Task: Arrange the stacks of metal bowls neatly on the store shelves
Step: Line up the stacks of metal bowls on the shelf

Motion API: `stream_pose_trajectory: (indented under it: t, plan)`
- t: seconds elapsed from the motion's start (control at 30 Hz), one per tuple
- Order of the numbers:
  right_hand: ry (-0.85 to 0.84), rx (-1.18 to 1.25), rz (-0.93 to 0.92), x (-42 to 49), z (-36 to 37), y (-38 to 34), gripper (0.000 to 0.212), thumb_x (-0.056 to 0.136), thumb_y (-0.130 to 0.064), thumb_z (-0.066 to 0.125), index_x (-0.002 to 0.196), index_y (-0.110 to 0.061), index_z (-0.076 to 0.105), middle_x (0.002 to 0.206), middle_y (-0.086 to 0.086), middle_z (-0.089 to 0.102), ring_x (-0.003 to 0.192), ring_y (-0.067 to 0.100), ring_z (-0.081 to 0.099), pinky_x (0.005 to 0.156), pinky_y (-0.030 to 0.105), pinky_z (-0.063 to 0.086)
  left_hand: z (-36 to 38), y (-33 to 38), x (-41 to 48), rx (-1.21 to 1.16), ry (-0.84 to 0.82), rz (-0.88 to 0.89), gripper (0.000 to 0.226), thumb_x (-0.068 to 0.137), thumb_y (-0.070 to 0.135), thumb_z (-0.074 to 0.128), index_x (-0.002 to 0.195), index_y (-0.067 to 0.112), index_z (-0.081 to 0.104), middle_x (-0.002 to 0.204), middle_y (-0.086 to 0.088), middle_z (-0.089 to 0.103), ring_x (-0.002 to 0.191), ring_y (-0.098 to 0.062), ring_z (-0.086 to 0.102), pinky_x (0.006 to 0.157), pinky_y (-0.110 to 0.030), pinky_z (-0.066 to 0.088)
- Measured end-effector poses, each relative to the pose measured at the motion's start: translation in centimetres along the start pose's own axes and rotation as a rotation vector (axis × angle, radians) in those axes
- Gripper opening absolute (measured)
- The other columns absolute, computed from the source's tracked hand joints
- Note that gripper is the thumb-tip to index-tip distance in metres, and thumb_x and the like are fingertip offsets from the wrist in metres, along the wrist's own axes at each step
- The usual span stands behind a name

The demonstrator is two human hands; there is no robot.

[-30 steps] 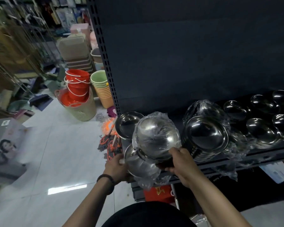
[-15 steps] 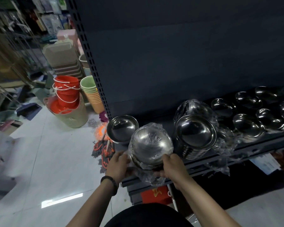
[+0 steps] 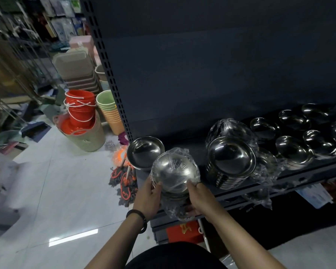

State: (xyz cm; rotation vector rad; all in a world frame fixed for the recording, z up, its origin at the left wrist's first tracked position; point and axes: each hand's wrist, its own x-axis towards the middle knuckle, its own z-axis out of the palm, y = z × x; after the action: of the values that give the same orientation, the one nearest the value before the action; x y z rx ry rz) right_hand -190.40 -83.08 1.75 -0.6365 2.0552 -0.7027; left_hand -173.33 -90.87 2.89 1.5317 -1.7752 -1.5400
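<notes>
while several bowl stacks already sit on the shelf, the left hand and right hand clasp a wrapped stack, not yet placed.

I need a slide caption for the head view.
The left hand and right hand hold a plastic-wrapped bowl stack at the shelf edge.

The bowls are shiny polished metal; the held stack wears crinkled clear plastic wrap. The shelf is matt dark metal, the floor glossy tile.
</notes>
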Motion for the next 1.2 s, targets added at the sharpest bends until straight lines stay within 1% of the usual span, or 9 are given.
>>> stream_pose_trajectory:
  t: [0.1, 0.27, 0.43, 0.53, 0.67, 0.77, 0.9, 1.03, 1.2]
  plan:
    - [0.032, 0.058, -0.014, -0.3, -0.5, 0.0, 0.071, 0.101, -0.067, 0.034, 0.145, -0.017, 0.057, 0.141, 0.011, 0.065, 0.132, 0.033, 0.060, 0.108, 0.045, 0.049, -0.1, 0.1, 0.4, 0.033, -0.008, -0.011, 0.028, 0.104, 0.037, 0.051, 0.131, 0.034, 0.057, 0.094, -0.001, 0.072, 0.084, -0.024, 0.074, 0.082, -0.054, 0.063]
    - [-0.006, 0.406, 0.072, 1.4, 0.2, 3.6, 0.080, 0.070, -0.091, 0.064, 0.127, -0.035, 0.067, 0.125, 0.005, 0.074, 0.105, 0.032, 0.076, 0.094, 0.056, 0.061, -2.0, 1.6, 1.0, -0.028, -0.112, -0.098, 0.026, 0.103, 0.056, 0.048, 0.116, 0.037, 0.061, 0.107, -0.003, 0.071, 0.089, -0.027, 0.075, 0.074, -0.047, 0.065]
    - [-0.150, 0.611, 0.095, -1.8, 0.7, 1.9, 0.045, 0.101, -0.043, 0.068, 0.141, -0.029, 0.053, 0.123, 0.010, 0.071, 0.088, 0.034, 0.081, 0.084, 0.049, 0.065, -6.0, 1.8, 3.7, -0.048, 0.276, -0.200, 0.039, 0.096, 0.058, 0.055, 0.083, 0.021, 0.058, 0.080, -0.009, 0.071, 0.071, -0.030, 0.071, 0.080, -0.053, 0.062]
    - [-0.178, 0.677, 0.071, -2.4, 1.3, 1.8, 0.038, 0.105, -0.034, 0.063, 0.139, -0.027, 0.049, 0.111, 0.014, 0.073, 0.088, 0.033, 0.081, 0.088, 0.050, 0.064, -7.1, 1.2, 6.3, -0.083, 0.182, -0.301, 0.050, 0.084, 0.062, 0.061, 0.081, 0.012, 0.066, 0.078, -0.013, 0.074, 0.070, -0.039, 0.076, 0.079, -0.063, 0.062]
    - [-0.173, 0.713, 0.055, -2.8, 1.4, 1.4, 0.036, 0.107, -0.029, 0.061, 0.141, -0.022, 0.049, 0.105, 0.015, 0.076, 0.090, 0.035, 0.081, 0.093, 0.054, 0.062, -6.7, -6.0, 15.3, 0.021, 0.100, -0.341, 0.075, 0.063, 0.079, 0.063, 0.098, 0.014, 0.070, 0.088, -0.009, 0.081, 0.079, -0.038, 0.079, 0.084, -0.052, 0.063]
    - [-0.151, 0.695, 0.039, -2.9, 1.5, 1.4, 0.037, 0.107, -0.029, 0.061, 0.142, -0.022, 0.050, 0.105, 0.012, 0.078, 0.090, 0.034, 0.081, 0.095, 0.056, 0.061, -5.8, -4.7, 15.4, 0.070, 0.115, -0.384, 0.063, 0.070, 0.060, 0.061, 0.102, 0.007, 0.071, 0.089, -0.011, 0.079, 0.078, -0.035, 0.077, 0.080, -0.050, 0.064]
    - [-0.121, 0.729, 0.026, -2.8, 1.9, 1.7, 0.038, 0.106, -0.027, 0.062, 0.143, -0.022, 0.050, 0.107, 0.014, 0.078, 0.091, 0.035, 0.081, 0.092, 0.055, 0.062, -5.7, 2.6, 9.1, 0.068, 0.178, -0.349, 0.025, 0.095, 0.022, 0.056, 0.094, -0.001, 0.065, 0.075, -0.014, 0.069, 0.060, -0.026, 0.062, 0.046, -0.025, 0.047]
    - [-0.094, 0.746, 0.023, -2.7, 2.5, 1.7, 0.044, 0.105, -0.024, 0.065, 0.146, -0.021, 0.049, 0.112, 0.015, 0.077, 0.092, 0.038, 0.080, 0.087, 0.052, 0.063, -6.8, 0.5, 10.3, 0.114, 0.283, -0.307, 0.039, 0.075, 0.046, 0.054, 0.091, 0.012, 0.063, 0.079, -0.013, 0.072, 0.075, -0.033, 0.070, 0.075, -0.045, 0.062]
    - [-0.100, 0.748, 0.003, -2.3, 2.7, 1.0, 0.041, 0.104, -0.024, 0.065, 0.143, -0.022, 0.052, 0.115, 0.013, 0.075, 0.088, 0.034, 0.081, 0.080, 0.046, 0.061, -8.8, 0.9, 7.7, -0.101, 0.370, -0.201, 0.031, 0.073, 0.039, 0.059, 0.092, 0.015, 0.061, 0.077, -0.017, 0.075, 0.069, -0.036, 0.070, 0.073, -0.059, 0.063]
